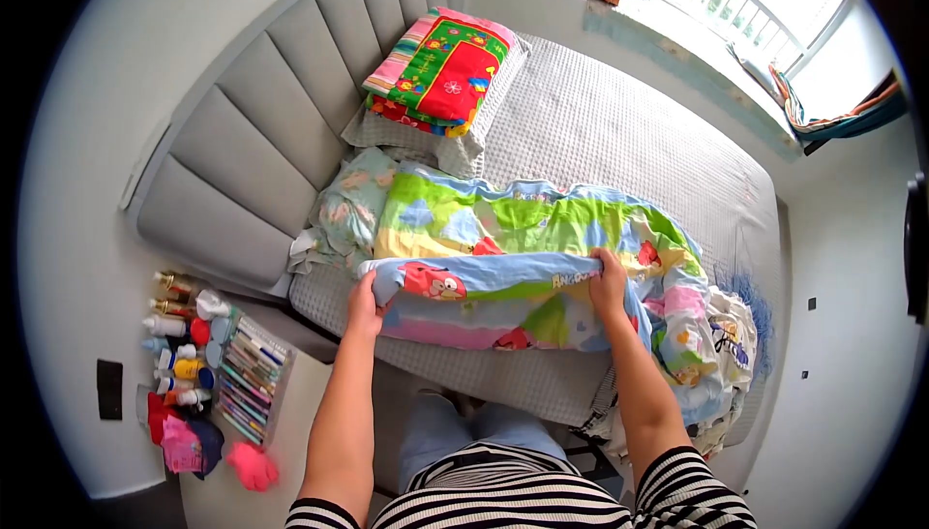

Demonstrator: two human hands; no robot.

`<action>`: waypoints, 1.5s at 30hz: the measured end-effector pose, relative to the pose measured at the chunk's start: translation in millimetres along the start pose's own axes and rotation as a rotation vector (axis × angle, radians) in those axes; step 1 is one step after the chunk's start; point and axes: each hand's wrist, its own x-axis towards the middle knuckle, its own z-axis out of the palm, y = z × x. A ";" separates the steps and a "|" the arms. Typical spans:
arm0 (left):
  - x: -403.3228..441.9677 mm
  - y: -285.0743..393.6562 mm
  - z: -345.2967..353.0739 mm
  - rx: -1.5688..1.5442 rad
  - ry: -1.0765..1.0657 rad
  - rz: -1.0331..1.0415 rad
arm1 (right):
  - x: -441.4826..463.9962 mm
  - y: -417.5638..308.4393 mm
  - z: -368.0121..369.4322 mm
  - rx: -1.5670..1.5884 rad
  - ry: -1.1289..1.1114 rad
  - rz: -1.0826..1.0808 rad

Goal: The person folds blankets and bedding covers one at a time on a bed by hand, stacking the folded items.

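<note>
A colourful cartoon-print quilt (542,224) in green, blue, yellow and pink lies spread across the near side of the bed. My left hand (367,304) grips its edge at the left end, beside the patterned pillow. Further right, my right hand (608,282) holds the same edge, fingers closed round the cloth. Between my hands the edge is lifted and folded over, with a red bird figure on it. The right end of the quilt is bunched near a heap of clothes (733,326).
A folded red and green quilt (450,69) rests on a pillow by the grey headboard (281,93). A pale floral pillow (353,202) lies left of the spread quilt. Bottles and a case of pens (254,374) stand on the bedside desk (290,423). A window ledge (697,64) runs beyond the bed.
</note>
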 end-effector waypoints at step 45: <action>192.2 116.3 -6.7 1.784 0.167 0.811 | -41.2 -73.0 294.9 -0.367 -0.686 0.180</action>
